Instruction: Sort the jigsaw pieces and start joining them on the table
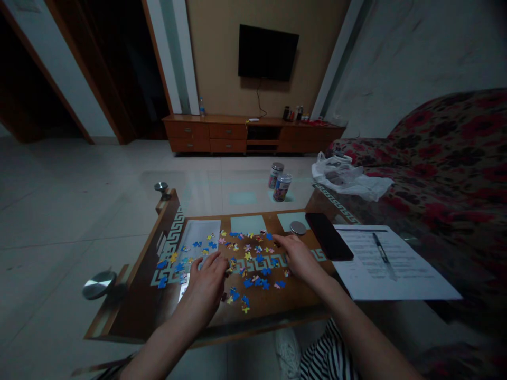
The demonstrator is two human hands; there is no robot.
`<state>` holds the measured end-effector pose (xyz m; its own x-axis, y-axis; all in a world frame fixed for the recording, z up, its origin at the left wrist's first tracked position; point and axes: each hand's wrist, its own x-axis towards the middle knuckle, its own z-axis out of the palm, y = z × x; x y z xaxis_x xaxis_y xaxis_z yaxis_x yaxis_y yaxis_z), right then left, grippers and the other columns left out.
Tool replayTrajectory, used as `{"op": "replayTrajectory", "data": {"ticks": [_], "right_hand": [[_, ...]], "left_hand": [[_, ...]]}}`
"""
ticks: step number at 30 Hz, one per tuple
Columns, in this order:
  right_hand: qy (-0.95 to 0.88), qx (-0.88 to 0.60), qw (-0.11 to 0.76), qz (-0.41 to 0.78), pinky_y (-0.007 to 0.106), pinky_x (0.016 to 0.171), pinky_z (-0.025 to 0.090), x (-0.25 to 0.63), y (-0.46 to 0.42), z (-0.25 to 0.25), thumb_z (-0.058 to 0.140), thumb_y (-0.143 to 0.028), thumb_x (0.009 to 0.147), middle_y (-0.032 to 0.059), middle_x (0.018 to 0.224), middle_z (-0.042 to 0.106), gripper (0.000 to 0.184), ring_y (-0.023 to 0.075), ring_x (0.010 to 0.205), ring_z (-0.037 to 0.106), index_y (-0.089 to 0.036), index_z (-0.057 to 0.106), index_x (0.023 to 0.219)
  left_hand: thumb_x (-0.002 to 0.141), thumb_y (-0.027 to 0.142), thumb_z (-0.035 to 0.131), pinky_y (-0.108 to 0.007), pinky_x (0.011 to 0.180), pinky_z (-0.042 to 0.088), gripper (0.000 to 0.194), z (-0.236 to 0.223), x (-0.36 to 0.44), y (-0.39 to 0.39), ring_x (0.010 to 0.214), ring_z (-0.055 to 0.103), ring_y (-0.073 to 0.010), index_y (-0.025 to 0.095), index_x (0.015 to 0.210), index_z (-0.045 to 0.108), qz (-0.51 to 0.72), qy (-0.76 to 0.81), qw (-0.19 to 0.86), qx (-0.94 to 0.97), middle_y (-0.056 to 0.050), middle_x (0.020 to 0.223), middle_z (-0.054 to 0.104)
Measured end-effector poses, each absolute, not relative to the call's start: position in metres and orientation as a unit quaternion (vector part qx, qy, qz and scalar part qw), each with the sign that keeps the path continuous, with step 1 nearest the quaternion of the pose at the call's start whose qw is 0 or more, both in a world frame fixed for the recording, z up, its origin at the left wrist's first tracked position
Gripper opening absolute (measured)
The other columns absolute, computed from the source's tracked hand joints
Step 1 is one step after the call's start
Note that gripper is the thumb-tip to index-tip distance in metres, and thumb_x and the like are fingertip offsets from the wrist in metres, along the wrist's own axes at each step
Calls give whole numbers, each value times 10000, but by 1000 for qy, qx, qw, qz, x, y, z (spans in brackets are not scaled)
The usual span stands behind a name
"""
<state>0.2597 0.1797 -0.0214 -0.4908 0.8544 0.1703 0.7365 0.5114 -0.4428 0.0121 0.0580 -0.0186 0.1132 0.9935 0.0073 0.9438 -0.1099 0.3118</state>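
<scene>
Several small coloured puzzle pieces (253, 261) lie scattered on a glass-topped wooden coffee table (142, 306). My left hand (208, 282) rests palm down among them near the table's front, fingers stretched out over the pieces. My right hand (297, 256) lies flat to the right of the pieces, fingers pointing left, close to a round metal lid (298, 228). Whether either hand pins a piece beneath it is hidden.
A black phone (328, 236) and printed sheets with a pen (382, 248) lie at the right. Two printed cans (279, 182) and a white plastic bag (348, 177) sit at the far end. A floral sofa (443, 158) runs along the right. A clear sleeve (198, 237) lies at the left.
</scene>
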Motion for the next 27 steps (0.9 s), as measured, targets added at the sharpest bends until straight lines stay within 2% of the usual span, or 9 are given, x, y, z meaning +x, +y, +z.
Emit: {"op": "replayTrajectory", "data": {"ticks": [6,11,17,22,27], "right_hand": [[-852,-476,157,148,361,845,489,261,176,-21,390,49,699,110,994,687,616,228,951,623,-197,656,1197],[-851,-463,190,158,347,858,479,256,173,-16,389,58,694,116,972,692,617,230,969,601,-164,649,1208],[-867,-413,215,178,350,883,476,236,163,-12,402,74,713,93,1021,670,605,206,975,585,-197,634,1201],[-905,-336,182,188,383,908,463,209,147,-13,435,66,735,102,1072,665,589,229,1040,567,-196,604,1235],[-895,-351,174,213,345,873,467,196,143,-17,470,3,783,91,1054,637,501,215,975,592,-236,652,1183]], "left_hand": [[710,-39,407,-584,1044,254,504,-8,18,58,1348,398,-314,151,1165,513,83,656,139,737,-135,1271,633],[748,-43,369,-559,1050,261,470,-12,13,56,1358,385,-300,160,1145,519,102,655,120,739,-126,1261,631],[763,-40,368,-580,1027,287,415,-12,12,58,1322,429,-324,120,1107,537,110,661,116,733,-183,1242,626],[747,-31,423,-557,1042,298,480,-10,16,57,1331,423,-296,144,1187,502,113,657,118,736,-149,1280,609],[769,-36,384,-506,1055,298,474,-9,5,65,1319,440,-244,203,1149,535,122,685,102,711,-86,1240,640]]}}
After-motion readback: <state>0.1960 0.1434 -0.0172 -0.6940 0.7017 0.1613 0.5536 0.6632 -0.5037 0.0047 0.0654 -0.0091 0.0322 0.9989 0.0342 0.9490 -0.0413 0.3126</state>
